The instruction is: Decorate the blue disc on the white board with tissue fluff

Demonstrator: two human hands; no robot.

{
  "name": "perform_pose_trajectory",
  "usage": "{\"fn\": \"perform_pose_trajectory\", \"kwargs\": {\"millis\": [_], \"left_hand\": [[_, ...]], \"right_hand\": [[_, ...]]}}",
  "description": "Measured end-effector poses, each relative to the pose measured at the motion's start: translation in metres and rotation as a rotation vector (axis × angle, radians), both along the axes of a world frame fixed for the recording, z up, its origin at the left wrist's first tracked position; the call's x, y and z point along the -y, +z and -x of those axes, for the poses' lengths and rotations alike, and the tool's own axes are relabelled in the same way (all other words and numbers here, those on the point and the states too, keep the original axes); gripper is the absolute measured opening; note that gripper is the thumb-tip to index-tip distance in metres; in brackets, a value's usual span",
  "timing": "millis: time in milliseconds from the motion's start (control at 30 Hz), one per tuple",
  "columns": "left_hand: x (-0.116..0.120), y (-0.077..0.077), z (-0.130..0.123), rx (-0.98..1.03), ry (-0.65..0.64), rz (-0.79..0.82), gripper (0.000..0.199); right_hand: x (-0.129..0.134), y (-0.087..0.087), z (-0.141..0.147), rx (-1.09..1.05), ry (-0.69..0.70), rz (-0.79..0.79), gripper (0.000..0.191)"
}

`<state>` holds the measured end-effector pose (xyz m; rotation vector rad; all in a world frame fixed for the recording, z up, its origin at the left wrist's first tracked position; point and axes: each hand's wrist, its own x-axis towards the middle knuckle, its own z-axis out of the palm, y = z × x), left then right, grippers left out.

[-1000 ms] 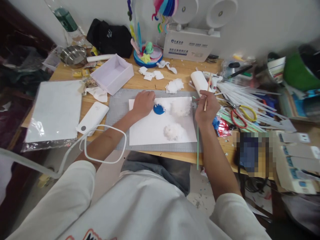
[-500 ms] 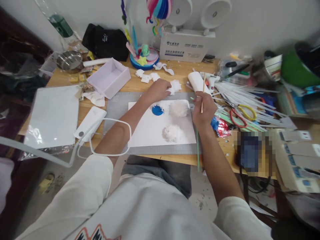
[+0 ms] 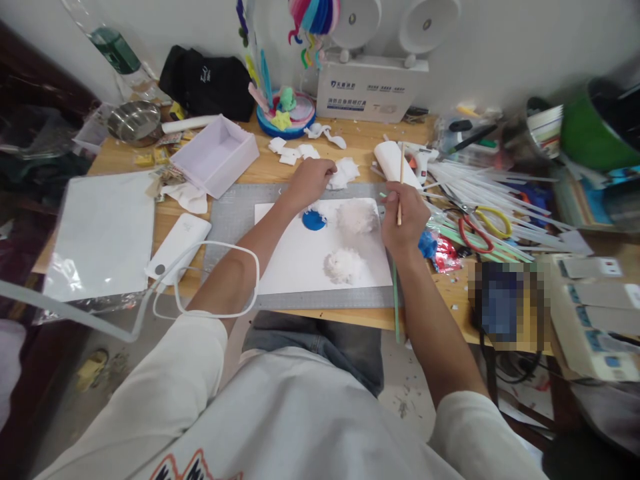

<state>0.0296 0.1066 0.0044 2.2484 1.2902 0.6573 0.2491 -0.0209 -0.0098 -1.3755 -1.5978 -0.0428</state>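
Note:
My right hand point(image 3: 406, 210) is closed around a thin wooden stick point(image 3: 402, 167), held upright at the right edge of a white sheet point(image 3: 295, 267). Beyond the sheet, my left hand point(image 3: 314, 181) has its fingers pinched together beside a pile of white paper pieces point(image 3: 344, 172); whatever is between the fingertips is too small to tell. On the sheet lie a blue disc point(image 3: 314, 220) with white bits along its edge and two fluffy white clumps, one upper right point(image 3: 356, 217) and one lower point(image 3: 345, 265).
A grey cutting mat point(image 3: 230, 200) lies under the sheet. Left are a lilac box point(image 3: 215, 157), a white power bank point(image 3: 179, 248) and a looping white cable point(image 3: 220, 313). Scissors point(image 3: 475, 233), white sticks point(image 3: 480, 187) and a glue gun point(image 3: 423, 160) lie right.
My left hand has shifted slightly left, close to the paper pieces. My right hand still holds the stick, which now stands a little more upright. The whole view has moved slightly.

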Motion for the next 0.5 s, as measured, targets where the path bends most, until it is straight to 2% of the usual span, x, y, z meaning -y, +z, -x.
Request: {"fn": "perform_pose_trajectory", "kwargs": {"millis": [100, 200, 267, 333, 400, 500], "left_hand": [[-0.003, 0.005, 0.002, 0.107, 0.035, -0.002, 0.023], [-0.001, 0.018, 0.013, 0.297, 0.087, -0.016, 0.018], [0.008, 0.028, 0.028, 0.406, 0.125, -0.017, 0.013], [0.022, 0.034, 0.048, 0.44, 0.126, 0.013, 0.008], [0.041, 0.037, 0.07, 0.431, 0.064, 0.13, 0.006], [0.067, 0.036, 0.096, 0.419, -0.052, 0.363, 0.014]], "right_hand": [[0.002, 0.001, 0.0, -0.031, 0.007, -0.039, 0.036], [0.008, 0.008, 0.006, -0.088, 0.024, -0.083, 0.035], [0.015, 0.015, 0.016, -0.207, 0.072, -0.101, 0.033], [0.022, 0.024, 0.029, -0.42, 0.126, -0.113, 0.032], [0.029, 0.031, 0.043, -0.61, 0.137, -0.09, 0.039], [0.035, 0.036, 0.059, -0.755, 0.143, 0.016, 0.052]]}}
